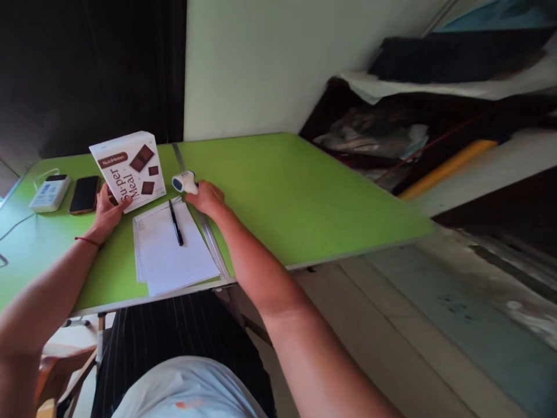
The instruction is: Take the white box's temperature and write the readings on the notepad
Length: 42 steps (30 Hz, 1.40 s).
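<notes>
My left hand (108, 212) is closed on the lower left part of a white meal box (133, 168) printed with brown chocolate-like squares and "Su-per Meal". The box is tilted, its front turned partly towards me; whether it rests on the table cannot be told. A white and blue forehead thermometer (185, 182), shaped like a small gun, is gripped by its handle in my right hand (209, 198), just right of the box. Below both hands lie sheets of white paper (174, 261), with a black pen (176, 223) on top.
Left of the box, a dark phone (84, 195) lies beside a white power strip (50, 193) with a cable. All stand on a green table (304, 197). Past its right edge are cluttered shelves (378, 128); a pale wall (261, 69) rises behind.
</notes>
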### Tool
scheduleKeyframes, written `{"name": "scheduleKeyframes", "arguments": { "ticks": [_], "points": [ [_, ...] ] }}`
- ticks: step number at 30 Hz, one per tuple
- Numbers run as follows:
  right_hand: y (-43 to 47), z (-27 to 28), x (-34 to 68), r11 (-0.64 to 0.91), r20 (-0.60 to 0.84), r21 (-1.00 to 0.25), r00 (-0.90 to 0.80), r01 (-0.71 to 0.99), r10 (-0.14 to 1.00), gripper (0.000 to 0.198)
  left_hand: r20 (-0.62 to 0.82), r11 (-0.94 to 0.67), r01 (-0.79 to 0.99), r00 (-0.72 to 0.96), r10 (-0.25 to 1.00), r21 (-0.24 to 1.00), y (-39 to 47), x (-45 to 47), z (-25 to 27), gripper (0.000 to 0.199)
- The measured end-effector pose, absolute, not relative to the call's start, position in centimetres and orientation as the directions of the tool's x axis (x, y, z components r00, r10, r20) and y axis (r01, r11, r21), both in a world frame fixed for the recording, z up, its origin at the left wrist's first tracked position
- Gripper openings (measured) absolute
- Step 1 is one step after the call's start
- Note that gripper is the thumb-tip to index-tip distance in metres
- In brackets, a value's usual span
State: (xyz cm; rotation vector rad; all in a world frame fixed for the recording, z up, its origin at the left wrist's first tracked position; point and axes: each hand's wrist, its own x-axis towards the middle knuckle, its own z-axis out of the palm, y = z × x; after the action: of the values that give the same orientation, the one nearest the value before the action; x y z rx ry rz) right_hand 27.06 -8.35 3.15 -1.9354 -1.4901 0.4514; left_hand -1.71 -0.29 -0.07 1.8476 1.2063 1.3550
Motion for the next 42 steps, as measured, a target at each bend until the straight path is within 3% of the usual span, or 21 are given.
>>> {"name": "scheduleKeyframes", "arguments": {
  "ticks": [3,5,8,12,22,34,42],
  "points": [
    [-8.7,3.1,24.8,0.129,0.208,-0.943,0.241,0.308,0.948,0.028,0.393,-0.396,0.344,0.082,0.916,0.851,-1.2,-1.3,0.6,0.066],
    [-9.2,2.8,22.9,0.226,0.226,-0.974,0.124,0.017,0.966,0.036,0.382,-0.397,0.342,0.113,0.917,0.852,-1.6,-1.1,1.0,0.068],
    [-10.0,1.9,20.6,0.182,0.191,-0.970,-0.043,-0.162,0.981,0.042,0.379,-0.413,0.355,0.164,0.911,0.839,-1.9,-1.1,1.2,0.074],
    [-10.5,0.9,19.3,0.073,0.085,-0.987,-0.078,-0.140,0.993,0.045,0.406,-0.454,0.385,0.203,0.891,0.803,-2.0,-0.9,1.2,0.084],
    [-11.2,0.7,18.9,0.110,0.112,-0.993,-0.047,-0.053,0.993,0.040,0.485,-0.567,0.345,0.298,0.822,0.748,-2.1,-0.7,1.0,0.075],
    [-12.1,0.8,19.0,0.146,0.143,-0.989,-0.117,0.012,0.983,0.038,0.370,-0.487,0.186,0.442,0.817,0.853,-2.8,-0.6,1.5,0.076],
    [-11.9,0.7,19.6,0.126,0.119,-0.991,-0.126,0.045,0.985,0.038,0.332,-0.463,0.208,0.459,0.824,0.862,-2.3,-1.1,1.9,0.079]
  ]
}}
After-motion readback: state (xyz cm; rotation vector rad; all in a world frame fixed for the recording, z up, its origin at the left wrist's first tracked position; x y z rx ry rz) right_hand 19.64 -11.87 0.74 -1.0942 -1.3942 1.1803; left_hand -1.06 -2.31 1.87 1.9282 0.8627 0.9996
